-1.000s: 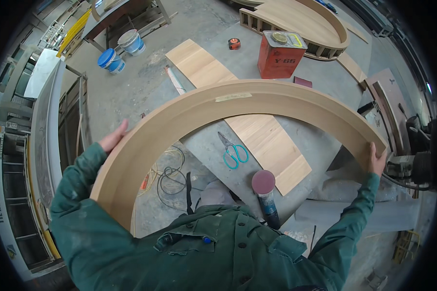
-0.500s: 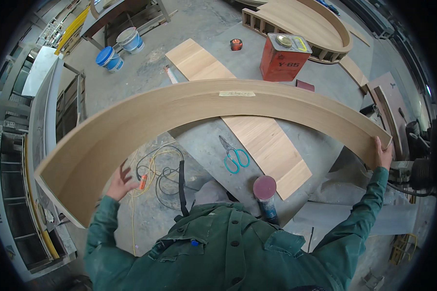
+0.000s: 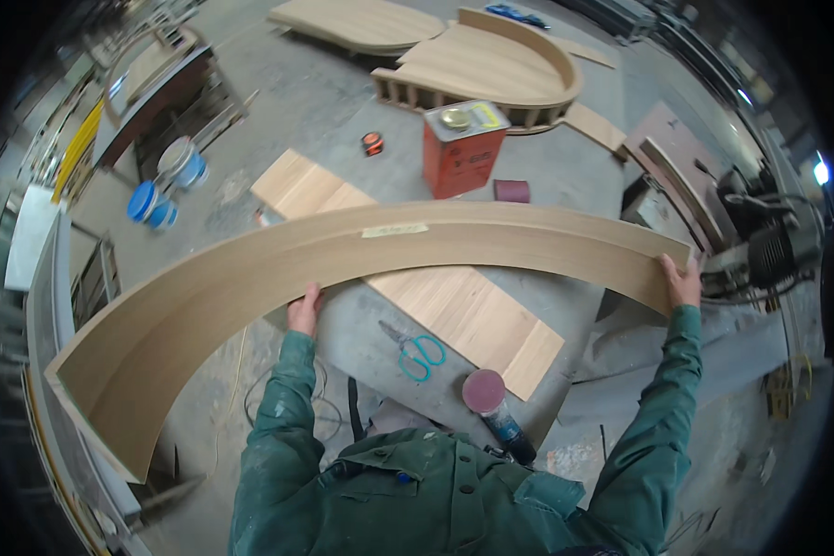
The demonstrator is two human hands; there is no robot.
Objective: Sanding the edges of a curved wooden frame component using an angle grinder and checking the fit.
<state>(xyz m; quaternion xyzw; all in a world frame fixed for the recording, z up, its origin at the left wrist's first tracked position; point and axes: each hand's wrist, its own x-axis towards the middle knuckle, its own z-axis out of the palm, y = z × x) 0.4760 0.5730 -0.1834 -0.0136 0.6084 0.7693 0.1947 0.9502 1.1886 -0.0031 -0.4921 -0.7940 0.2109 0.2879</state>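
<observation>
A long curved wooden panel (image 3: pixel 278 269) arches across the space in front of me, with a strip of pale tape (image 3: pixel 395 230) on its inner face. My right hand (image 3: pixel 682 283) grips the panel's right end. Under its lower edge, left of the middle, my left hand (image 3: pixel 304 311) is closed on the panel, some fingers hidden behind the wood. Below the arch, teal-handled scissors (image 3: pixel 421 358) lie on the grey worktop (image 3: pixel 343 329) beside a flat wooden board (image 3: pixel 463 310). Nearer me lies a sander with a round maroon pad (image 3: pixel 484 391).
Beyond the panel stand a red metal can (image 3: pixel 463 153), an orange tape measure (image 3: pixel 372 144) and a maroon abrasive roll (image 3: pixel 511 191). Rounded wooden assemblies (image 3: pixel 491 65) lie farther back. Blue-and-white buckets (image 3: pixel 183 163) stand on the floor at left; a machine (image 3: pixel 774 250) is at right.
My left hand, open and apart from the panel before, has moved right and taken hold of its lower edge. The view has turned, and the right hand keeps its grip.
</observation>
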